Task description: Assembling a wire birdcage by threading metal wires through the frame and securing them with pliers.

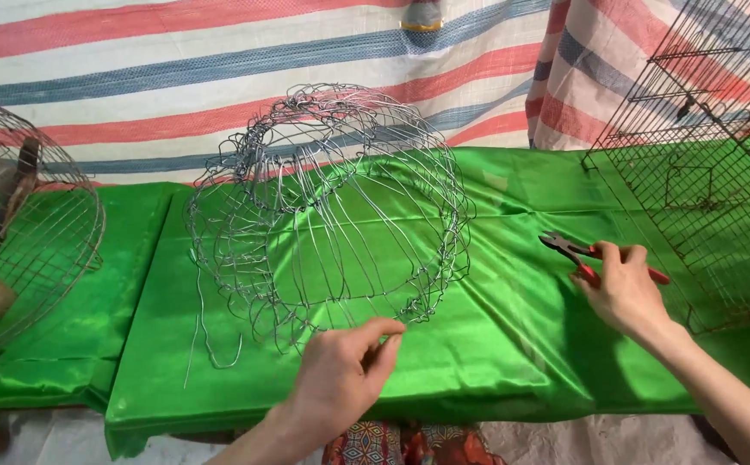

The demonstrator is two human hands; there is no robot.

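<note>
Left hand [340, 375] is at the near rim of the wire dome frame [332, 207], thumb and fingers pinched narrow around a thin wire strand at the frame's lower edge. The frame is a half-woven silver wire cage, tipped on its side with the open mouth facing the camera, sitting mid-surface on the green satin cloth [495, 344]. Loose wire ends [207, 340] trail off its lower left onto the cloth.

Right hand [620, 288] is well apart from the frame, on the right side of the surface, closed over the red handles of a pair of pliers [586, 256]. Plier nose points left toward the frame and lies on or just above the cloth; can't tell which.

Round wire cage [22, 232] at far left, partly out of view, with something brown inside. Rectangular dark mesh cage [702, 164] at far right, tilted, just beside the right hand. Striped red, white and blue tarp [177, 77] hangs behind it all.
</note>
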